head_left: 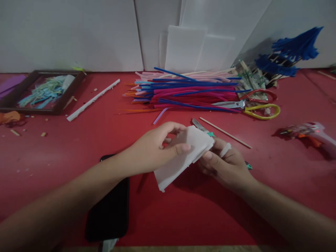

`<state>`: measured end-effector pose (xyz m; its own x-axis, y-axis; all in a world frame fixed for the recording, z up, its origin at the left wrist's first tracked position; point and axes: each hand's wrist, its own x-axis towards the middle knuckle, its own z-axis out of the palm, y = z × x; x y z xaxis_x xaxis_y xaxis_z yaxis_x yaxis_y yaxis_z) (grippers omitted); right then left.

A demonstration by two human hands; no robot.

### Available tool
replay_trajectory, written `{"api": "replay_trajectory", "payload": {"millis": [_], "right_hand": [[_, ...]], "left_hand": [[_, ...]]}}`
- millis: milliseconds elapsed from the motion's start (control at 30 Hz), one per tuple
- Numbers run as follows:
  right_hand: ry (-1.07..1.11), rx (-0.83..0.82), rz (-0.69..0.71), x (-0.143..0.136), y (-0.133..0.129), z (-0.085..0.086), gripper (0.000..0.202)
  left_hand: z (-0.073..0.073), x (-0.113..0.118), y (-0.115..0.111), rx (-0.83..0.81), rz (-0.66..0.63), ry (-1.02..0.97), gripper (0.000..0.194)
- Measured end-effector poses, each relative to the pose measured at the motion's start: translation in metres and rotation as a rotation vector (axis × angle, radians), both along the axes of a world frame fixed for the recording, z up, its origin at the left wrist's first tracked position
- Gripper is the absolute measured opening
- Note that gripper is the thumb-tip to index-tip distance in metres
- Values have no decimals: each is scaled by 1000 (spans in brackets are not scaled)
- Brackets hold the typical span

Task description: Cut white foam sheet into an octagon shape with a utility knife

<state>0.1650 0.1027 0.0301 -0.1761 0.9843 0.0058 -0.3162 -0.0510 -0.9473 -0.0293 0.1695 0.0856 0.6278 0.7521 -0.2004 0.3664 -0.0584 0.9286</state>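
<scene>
A folded piece of thin white paper (197,140) is tilted above the red table, held in both hands. My left hand (152,147) pinches it from the left, thumb across its upper face and fingers behind. At its right end, my right hand (228,166) grips the edge between thumb and fingers. A small white strip (225,149) pokes out between the fingers of my right hand. Just behind the paper lies a pair of pliers (197,123) with green handles, mostly hidden. A thin wooden stick (225,132) rests beyond my right hand. The black phone (110,210) lies below my left forearm.
Bundled colourful pipe cleaners (194,91) lie along the back, with red-and-yellow-handled scissors (243,103) at their right end. A glue gun (312,132) lies far right, below blue paper umbrella shapes (299,47). At left are a brown-framed tray (56,109) of scraps and a white paper roll (93,100).
</scene>
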Motion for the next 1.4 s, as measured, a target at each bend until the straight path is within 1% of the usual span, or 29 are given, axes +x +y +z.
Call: {"api": "replay_trajectory", "payload": {"millis": [33, 133, 200, 267, 333, 433, 567, 700, 800, 967, 1133, 1267, 1400], "right_hand": [[-2, 3, -8, 0, -1, 1, 29], [-43, 2, -42, 0, -2, 4, 29], [-71, 6, -62, 0, -3, 5, 30], [-76, 12, -60, 1, -3, 6, 30], [-69, 16, -51, 0, -3, 6, 31], [-64, 9, -44, 0, -3, 5, 31], [-37, 17, -33, 0, -2, 5, 29], [-29, 28, -27, 0, -1, 6, 29], [-25, 39, -21, 0, 0, 6, 27], [-20, 50, -38, 0, 1, 7, 26], [-20, 43, -52, 0, 3, 6, 28], [-23, 44, -68, 1, 4, 6, 30], [-20, 50, -76, 2, 4, 6, 27]], "left_hand": [[1, 0, -2, -18, -40, -20, 50], [3, -2, -5, -72, -139, -40, 67], [3, -3, -7, -86, -182, -47, 74], [1, -4, -7, -114, -178, -57, 77], [-1, -3, -6, -176, -166, -70, 78], [-3, -2, -4, -276, -164, -104, 75], [-1, -1, -2, -417, -153, -157, 70], [1, -2, -2, -574, -107, -173, 72], [2, -1, -1, -655, -90, -225, 69], [2, 1, 1, -706, -85, -295, 65], [6, 1, 2, -715, -33, -303, 75], [9, -1, 3, -715, -45, -331, 77], [8, -2, 4, -743, -45, -371, 79]]}}
